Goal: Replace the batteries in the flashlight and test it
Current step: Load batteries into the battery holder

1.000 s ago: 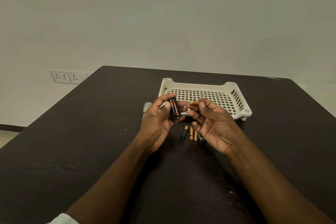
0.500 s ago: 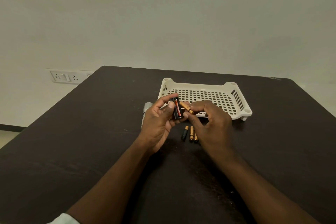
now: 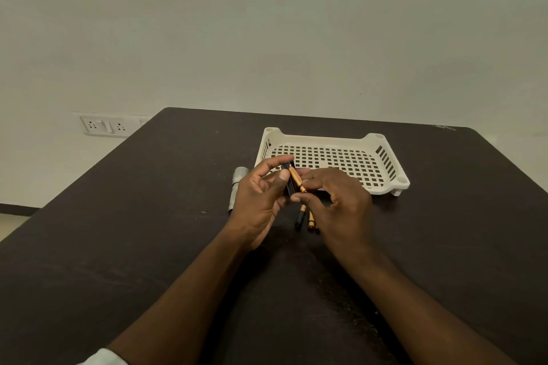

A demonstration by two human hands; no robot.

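Plain pale wall behind, dark matte table (image 3: 148,246) in front, scuffed and dusty in spots. One white plastic tray (image 3: 382,187) toward the far side, rectangular, lattice floor with square holes, slotted walls, rounded corner posts. Landmark fixed: everything else placed from that tray.

One silver flashlight body (image 3: 237,187) just left of the tray, a ribbed metal cylinder lying flat on the table, its near part hidden behind the left hand. One black battery holder (image 3: 289,184) at the tray's near-left corner, raised off the table, gripped by the left hand (image 3: 258,201) with thumb and fingers curled round it. One copper-coloured battery (image 3: 296,179), small and cylindrical, pinched in the fingertips of the right hand (image 3: 338,201) and laid slanting against the holder; seated or not, cannot tell.

Loose batteries (image 3: 305,216) on the table in front of the tray, below the hands: at least three visible, slim cylinders, copper and black, side by side, partly covered by the right hand.

One white wall socket plate (image 3: 103,126) far left of the tray, beyond the table edge. A sliver of white sleeve (image 3: 103,358) at the bottom, well short of the tray.
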